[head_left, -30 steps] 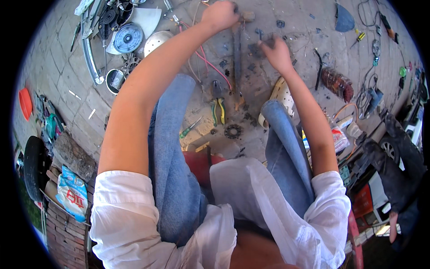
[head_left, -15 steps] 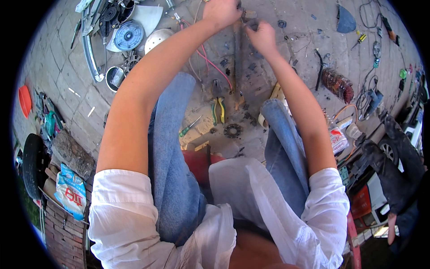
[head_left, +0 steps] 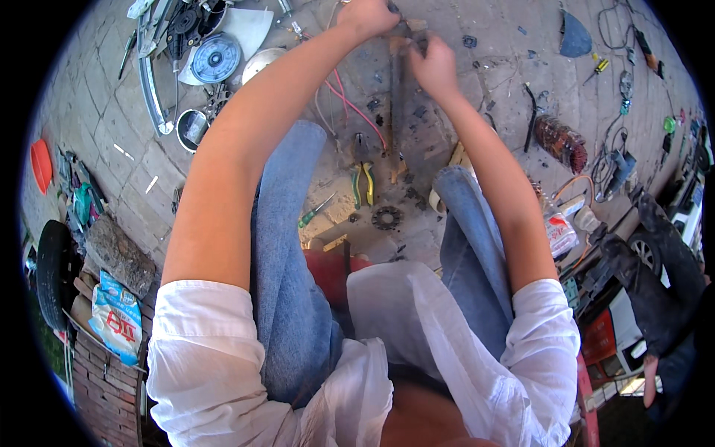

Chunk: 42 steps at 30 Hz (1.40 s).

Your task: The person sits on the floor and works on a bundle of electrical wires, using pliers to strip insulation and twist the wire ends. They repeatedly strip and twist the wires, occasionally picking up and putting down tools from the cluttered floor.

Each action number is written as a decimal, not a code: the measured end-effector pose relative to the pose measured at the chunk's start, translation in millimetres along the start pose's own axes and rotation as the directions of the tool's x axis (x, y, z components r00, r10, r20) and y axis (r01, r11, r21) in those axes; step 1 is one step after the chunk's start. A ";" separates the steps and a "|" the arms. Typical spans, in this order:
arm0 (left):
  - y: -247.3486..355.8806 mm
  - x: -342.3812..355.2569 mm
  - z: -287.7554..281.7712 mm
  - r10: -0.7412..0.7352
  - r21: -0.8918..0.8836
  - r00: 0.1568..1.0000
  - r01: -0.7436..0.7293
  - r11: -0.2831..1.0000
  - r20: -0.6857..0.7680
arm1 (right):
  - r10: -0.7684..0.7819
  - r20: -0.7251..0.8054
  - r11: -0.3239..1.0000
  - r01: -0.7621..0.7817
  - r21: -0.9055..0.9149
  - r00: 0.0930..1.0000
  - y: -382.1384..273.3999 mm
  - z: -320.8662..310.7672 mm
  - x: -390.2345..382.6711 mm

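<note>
At the top edge my left hand [head_left: 370, 16] is closed, its fingertips around a small dark piece that I cannot make out. Just right of it and lower, my right hand [head_left: 436, 67] has its fingers curled in and slightly blurred; what they grip, if anything, is hidden. Between the hands lies the upper end of a long dark bar [head_left: 396, 104], which runs toward me along the ground. Beside the far end sits a small brownish block [head_left: 417, 24]. Nearer to me are pliers [head_left: 363, 182] with green and yellow handles, a green-handled screwdriver [head_left: 316, 211] and a dark toothed ring [head_left: 386, 217].
Dark scraps litter the paving around the bar. At the far left lie a blue-grey wheel [head_left: 215, 58], a curved metal rail [head_left: 153, 89] and a round cup [head_left: 192, 130]. Rightward are a copper-coloured coil [head_left: 560, 140], a yellow screwdriver [head_left: 598, 68] and cables. A person's dark-clad leg [head_left: 633, 276] shows far right.
My right hand has turned and dropped a little toward me, uncovering more of the bar's end. The dark piece seen at its fingers before no longer shows clearly. My left hand has barely shifted.
</note>
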<state>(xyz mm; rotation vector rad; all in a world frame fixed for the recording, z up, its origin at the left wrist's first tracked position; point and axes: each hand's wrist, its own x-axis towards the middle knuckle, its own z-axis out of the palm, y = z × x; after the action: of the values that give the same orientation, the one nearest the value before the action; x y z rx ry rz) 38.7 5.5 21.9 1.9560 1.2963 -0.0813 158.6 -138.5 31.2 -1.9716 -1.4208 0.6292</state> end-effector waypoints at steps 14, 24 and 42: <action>-20.3 -31.6 -22.8 0.322 -0.438 0.947 -0.292 0.850 -0.006 | 0.253 0.590 0.043 -0.618 0.785 0.767 -15.1 -34.6 0.9; 13.3 -56.3 -48.6 0.268 -0.607 0.963 -0.209 0.767 0.008 | 0.302 0.455 0.433 -0.545 0.718 0.838 -48.5 -47.0 1.4; -0.3 -52.5 -44.3 0.285 -0.614 0.939 -0.112 0.781 0.191 | 0.250 0.549 0.491 -0.593 0.638 0.798 -43.7 -62.7 2.9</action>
<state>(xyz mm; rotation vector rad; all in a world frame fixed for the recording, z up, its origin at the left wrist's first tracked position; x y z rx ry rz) -1.9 -6.4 76.0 1.4528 0.7884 0.1454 174.1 -138.8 106.1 -1.4519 -0.5553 1.6521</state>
